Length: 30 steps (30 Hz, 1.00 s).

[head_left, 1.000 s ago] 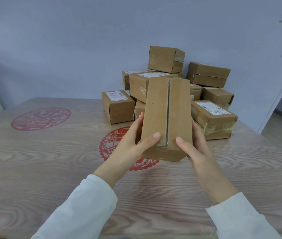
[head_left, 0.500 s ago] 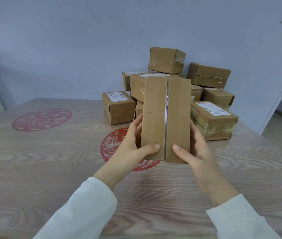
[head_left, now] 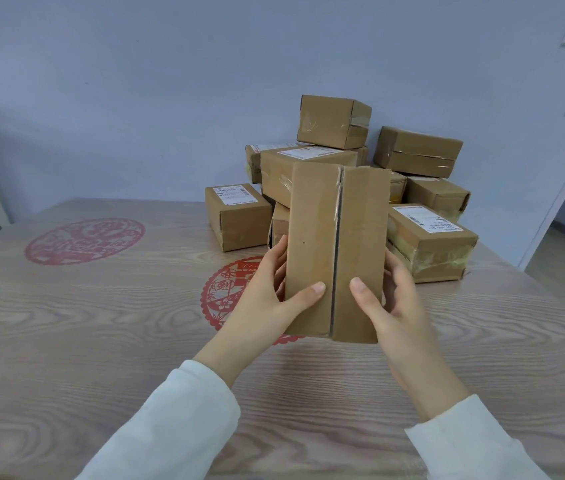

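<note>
One wood-grain table (head_left: 66, 341) carries everything, w/ a red paper-cut decal (head_left: 84, 240) at 10 o'clock and a second decal (head_left: 225, 292) partly hidden behind the hands. Little risk from the table itself: flat top, free space at 6 o'clock for a set-down.

The pile of taped parcels (head_left: 416, 152) at 12–2 o'clock is stacked loosely, several askew, and the top parcel (head_left: 333, 121) is perched on the ones below. If the held box swings fwd toward 12, it could clip the stack and bring that top parcel down. It could also shove the labelled parcel (head_left: 430, 244) at 2 o'clock toward the table's far-right edge.

The held cardboard box (head_left: 312, 244) is dead centre, stood on end, broad face to the camera, just in front of the pile. It looks lifted off the table, but clearance under its bottom edge can't be confirmed.

The left grip (head_left: 263, 299) clasps the box's left side, thumb (head_left: 308, 292) on the front and fingers behind. The right grip (head_left: 398, 306) mirrors it on the right side. Both hold the lower half only, so the box is prob. top-heavy in the hands. A quick turn could let the upper end tip away and slide out.

The flap seam (head_left: 338, 254) runs top to bottom and shows a dark gap. The thumbs press either side of it, and too much squeeze could buckle the flaps inward or split the tape.
</note>
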Tool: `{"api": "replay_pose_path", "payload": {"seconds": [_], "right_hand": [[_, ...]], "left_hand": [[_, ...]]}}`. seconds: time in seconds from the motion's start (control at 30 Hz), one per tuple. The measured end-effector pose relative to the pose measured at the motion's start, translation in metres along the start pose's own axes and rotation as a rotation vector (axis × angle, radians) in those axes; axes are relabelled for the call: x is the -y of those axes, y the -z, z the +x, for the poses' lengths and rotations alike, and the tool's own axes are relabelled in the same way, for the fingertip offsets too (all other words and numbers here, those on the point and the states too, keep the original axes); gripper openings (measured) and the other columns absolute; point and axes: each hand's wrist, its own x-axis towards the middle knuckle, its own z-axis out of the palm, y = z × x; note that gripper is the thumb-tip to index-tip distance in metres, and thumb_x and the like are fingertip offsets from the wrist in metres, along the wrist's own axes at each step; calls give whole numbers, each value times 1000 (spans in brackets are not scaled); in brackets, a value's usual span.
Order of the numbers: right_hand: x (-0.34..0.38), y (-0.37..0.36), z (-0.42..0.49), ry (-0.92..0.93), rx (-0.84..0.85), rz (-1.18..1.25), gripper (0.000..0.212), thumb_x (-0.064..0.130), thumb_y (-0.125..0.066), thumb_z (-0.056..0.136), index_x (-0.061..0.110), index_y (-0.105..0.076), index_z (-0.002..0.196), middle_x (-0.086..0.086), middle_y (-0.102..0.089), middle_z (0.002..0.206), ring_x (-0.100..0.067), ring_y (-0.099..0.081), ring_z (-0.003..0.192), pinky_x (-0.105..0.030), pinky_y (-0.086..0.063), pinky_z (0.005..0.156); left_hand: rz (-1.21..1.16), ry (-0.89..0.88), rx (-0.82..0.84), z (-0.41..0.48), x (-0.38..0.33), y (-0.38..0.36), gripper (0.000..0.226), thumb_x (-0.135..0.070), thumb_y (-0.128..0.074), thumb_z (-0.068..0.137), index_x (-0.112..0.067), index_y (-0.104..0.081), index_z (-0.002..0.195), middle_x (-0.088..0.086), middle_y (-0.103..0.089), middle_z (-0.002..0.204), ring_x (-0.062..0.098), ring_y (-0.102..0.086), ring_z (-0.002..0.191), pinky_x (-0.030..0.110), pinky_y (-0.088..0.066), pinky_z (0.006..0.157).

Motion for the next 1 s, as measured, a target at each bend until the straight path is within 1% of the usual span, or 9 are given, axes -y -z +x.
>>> {"api": "replay_pose_path", "payload": {"seconds": [0.13,0.23,0.33,0.47,0.57,0.73,0.8,0.87,1.0], "right_hand": [[-1,-1,0,20,-16,-35,60,24,-64,82,27,-40,136,7,-49,136,9,-51,115,-7,-47,79],[-1,-1,3,26,-62,-72,70,44,-61,74,23,-42,138,1,-48,136,-3,-48,123,-14,-49,86],[0,-2,4,32,-93,-103,72,47,-59,72,22,-43,137,0,-49,135,-7,-48,123,-26,-48,96],[1,-4,2,52,-75,-104,74,43,-61,70,20,-42,138,1,-48,135,-4,-48,123,-10,-48,84],[2,-7,3,48,-93,-91,72,45,-63,66,25,-44,133,3,-49,133,-2,-48,121,-9,-49,81],[4,-7,4,51,-123,-84,62,49,-63,65,34,-44,122,2,-51,130,-3,-49,118,-12,-49,81],[5,-7,3,58,-112,-83,64,46,-63,66,28,-45,125,0,-51,131,-4,-49,119,-7,-47,78],[7,-9,3,69,-99,-98,67,40,-64,67,21,-45,128,-1,-49,131,-2,-48,119,-3,-45,75],[9,-10,2,63,-110,-108,67,47,-66,63,28,-44,124,2,-48,131,1,-47,117,-1,-44,72]], "left_hand": [[-1,10,-52,2,0,0,88,-46,-66,70,-30,-24,146,-16,-47,136,-1,-51,115,14,-49,86],[40,-15,-35,3,-2,-1,82,-34,-70,77,-30,-24,145,-28,-44,120,-9,-48,107,2,-46,79],[58,-22,-33,3,-4,-3,82,-31,-70,79,-29,-22,145,-32,-41,115,-14,-45,102,-5,-41,73],[-1,1,-82,4,-6,-3,80,-40,-65,78,-29,-23,145,-21,-45,125,-7,-49,107,-2,-44,74],[12,-10,-76,4,-6,-4,76,-39,-64,80,-28,-26,144,-18,-47,128,-10,-49,103,-1,-44,76],[12,-23,-78,3,-7,-5,77,-39,-66,78,-24,-28,143,-12,-47,133,4,-49,119,8,-47,82],[-21,-19,-98,3,-6,-6,85,-48,-66,68,-23,-30,140,-10,-50,132,5,-51,119,16,-49,89],[-43,-3,-133,4,-9,-6,84,-54,-64,61,-24,-32,133,-10,-53,124,3,-55,111,20,-50,87],[-28,5,-128,6,-11,-7,64,-47,-64,72,-25,-34,125,-17,-55,111,-6,-55,100,13,-50,78]]}}
